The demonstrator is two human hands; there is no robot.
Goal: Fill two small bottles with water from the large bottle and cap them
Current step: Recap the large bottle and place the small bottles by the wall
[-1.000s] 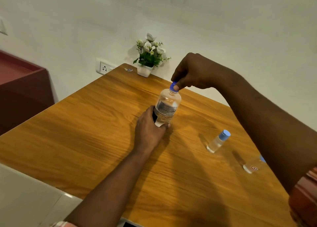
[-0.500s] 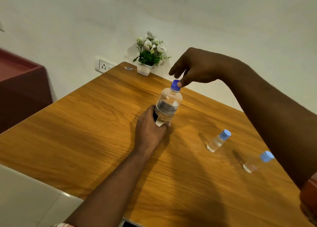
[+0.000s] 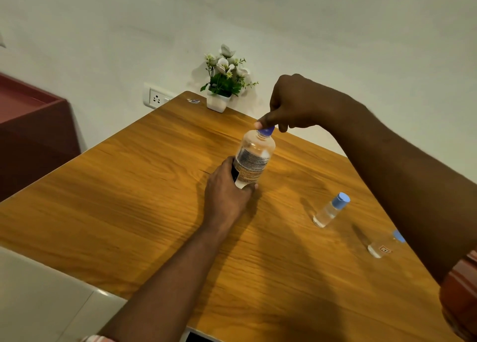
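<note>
Left hand grips clear plastic large bottle; right hand pinches its blue cap.

One view only: camera on your head, looking forward and down across desk toward its far corner by wall. Wide angle, horizon tilted. Your forearms enter from near edge; left hand and right hand sit mid-frame, at arm's reach. Desk's right edge partly cut off by frame. No second view shares scene.
</note>
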